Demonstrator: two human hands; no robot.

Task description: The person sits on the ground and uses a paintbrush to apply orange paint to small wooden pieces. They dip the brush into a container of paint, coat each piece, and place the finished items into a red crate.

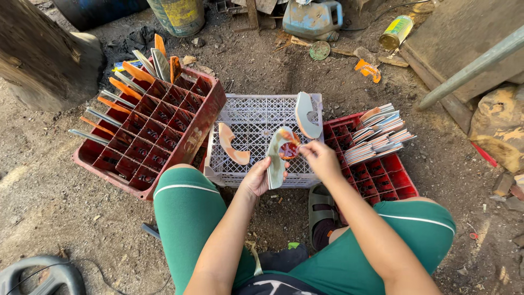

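- Centrally, just below the middle of the frame, a curved grey blade piece [277, 155] is held upright over the white lattice crate [256, 112].
- It is gripped by the left hand [256, 177], fingers closed round its lower end.
- A small orange-red sticker or film [290, 148] near its upper curve is pinched by the right hand [321, 157], fingertips narrowed on it.
- The piece is judged stiff, thin and fairly light, possibly sharp along its edge; it is best taken by the flat faces at the lower end.
- Two more curved pieces, one orange [232, 145] and one grey [307, 114], rest on the white crate.
- A stack of like pieces [379, 134] lies on the red crate [382, 175] at right.
- More blades [117, 90] stand in the red divided crate [153, 134] at upper left.
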